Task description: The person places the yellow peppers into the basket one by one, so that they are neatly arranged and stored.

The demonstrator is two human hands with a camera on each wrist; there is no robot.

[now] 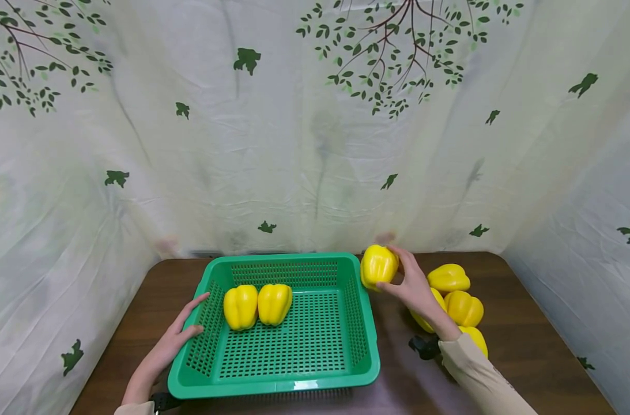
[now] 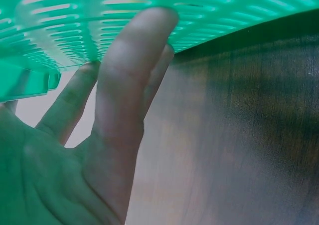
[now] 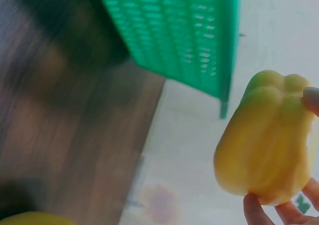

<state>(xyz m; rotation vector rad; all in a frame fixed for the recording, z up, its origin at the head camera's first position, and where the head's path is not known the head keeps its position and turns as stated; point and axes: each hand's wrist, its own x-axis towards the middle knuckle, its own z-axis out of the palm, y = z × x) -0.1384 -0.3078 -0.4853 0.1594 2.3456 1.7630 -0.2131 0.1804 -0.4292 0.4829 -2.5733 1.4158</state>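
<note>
In the head view, my right hand (image 1: 414, 285) grips a yellow bell pepper (image 1: 379, 267) between thumb and fingers, just beyond the right rim of a green plastic basket (image 1: 368, 346). The right wrist view shows this bell pepper (image 3: 266, 140) with fingertips on its sides and lower end. My left hand (image 1: 169, 340) rests at the basket's left rim with extended fingers. From the left wrist, those fingers (image 2: 119, 80) appear against the slotted wall (image 2: 199, 15). Two yellow bell peppers, one on the left (image 1: 240, 307) and one on the right (image 1: 275, 304), lie side by side inside the basket.
Several more yellow bell peppers (image 1: 464, 309) lie grouped on the brown wooden table (image 1: 527, 340) to the right, partly hidden by my right forearm. Behind the table's far edge hangs a pale curtain (image 1: 315, 144) printed with leaves and branches.
</note>
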